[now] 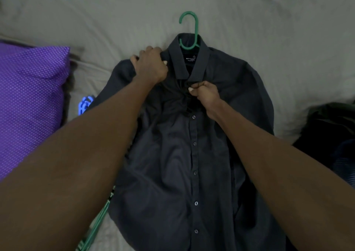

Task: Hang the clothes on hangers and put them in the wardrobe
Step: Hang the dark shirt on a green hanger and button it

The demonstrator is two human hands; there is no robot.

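Note:
A dark grey button-up shirt (192, 154) lies face up on the bed, buttoned from the chest down. A green hanger (195, 28) sits inside it, its hook sticking out of the collar toward the far side. My left hand (151, 64) grips the shirt's left shoulder beside the collar. My right hand (203, 92) pinches the bunched front placket just below the collar. The hanger's arms are hidden under the fabric.
The bed is covered with a beige sheet (269, 30). A purple dotted pillow (32, 97) lies at the left. A blue hanger (84, 105) peeks out beside my left forearm, another green hanger (96, 225) lies near the bottom left, and dark clothes (330, 131) pile at the right.

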